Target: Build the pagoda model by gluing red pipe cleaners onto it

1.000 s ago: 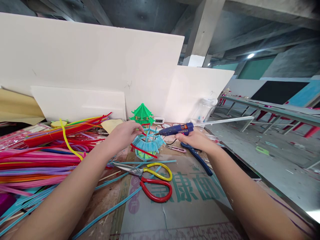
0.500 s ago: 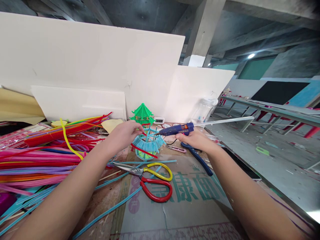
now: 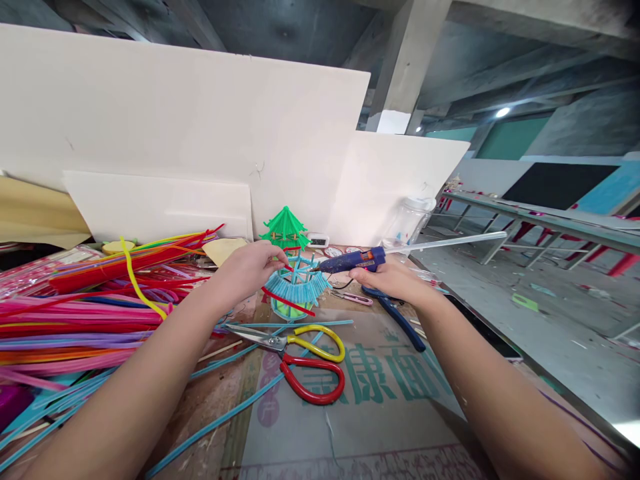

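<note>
My left hand [image 3: 247,268] is closed in a pinch on a red pipe cleaner [image 3: 287,301] at the top of a small light-blue pipe-cleaner model [image 3: 297,287] standing on the table. My right hand [image 3: 387,278] grips a blue hot glue gun [image 3: 350,260] with a clear glue stick [image 3: 450,241] sticking out behind. The gun's nozzle points left at the top of the blue model, close to my left fingertips.
A green pipe-cleaner pagoda [image 3: 285,229] stands behind the blue model. Scissors with a red and a yellow handle [image 3: 305,360] lie on cardboard [image 3: 380,407] in front. A heap of coloured pipe cleaners [image 3: 85,300] fills the left. Blue pliers [image 3: 395,317], a clear jar [image 3: 407,220], white boards [image 3: 175,127].
</note>
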`<state>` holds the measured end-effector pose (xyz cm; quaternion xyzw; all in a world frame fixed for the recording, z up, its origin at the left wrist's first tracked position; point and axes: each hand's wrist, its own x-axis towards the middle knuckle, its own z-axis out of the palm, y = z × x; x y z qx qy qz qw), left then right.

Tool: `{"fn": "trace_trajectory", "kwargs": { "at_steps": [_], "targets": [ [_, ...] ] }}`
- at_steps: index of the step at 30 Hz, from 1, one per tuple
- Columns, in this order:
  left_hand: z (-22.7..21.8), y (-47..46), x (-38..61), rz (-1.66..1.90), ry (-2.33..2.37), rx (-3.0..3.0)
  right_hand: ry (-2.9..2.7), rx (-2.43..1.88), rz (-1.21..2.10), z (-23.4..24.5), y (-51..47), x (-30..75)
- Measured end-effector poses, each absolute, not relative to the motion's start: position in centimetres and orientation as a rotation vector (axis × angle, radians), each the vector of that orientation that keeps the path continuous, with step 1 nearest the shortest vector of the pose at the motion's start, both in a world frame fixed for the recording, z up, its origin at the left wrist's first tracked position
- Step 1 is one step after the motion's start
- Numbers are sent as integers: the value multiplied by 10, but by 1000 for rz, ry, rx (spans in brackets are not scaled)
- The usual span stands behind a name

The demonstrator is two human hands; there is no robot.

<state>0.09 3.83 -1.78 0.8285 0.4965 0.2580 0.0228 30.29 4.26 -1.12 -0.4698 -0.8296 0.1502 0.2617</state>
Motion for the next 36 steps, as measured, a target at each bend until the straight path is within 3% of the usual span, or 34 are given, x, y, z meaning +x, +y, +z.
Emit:
{"fn": "trace_trajectory", "kwargs": {
  "at_steps": [6,12,21,36],
  "targets": [
    [-13,34,3,785,1550,2558,-2210,-1123,635,-8,49,313],
    [-6,26,6,879,1586,2526,-1831,-1397,501,-44,83,322],
    [2,20,3,1009,1508,2430,-1823,-1651,442,-98,128,310],
    [18,9,-1,1073,1547,2314,-1974,-1876,246,-93,141,305]
  ]
}}
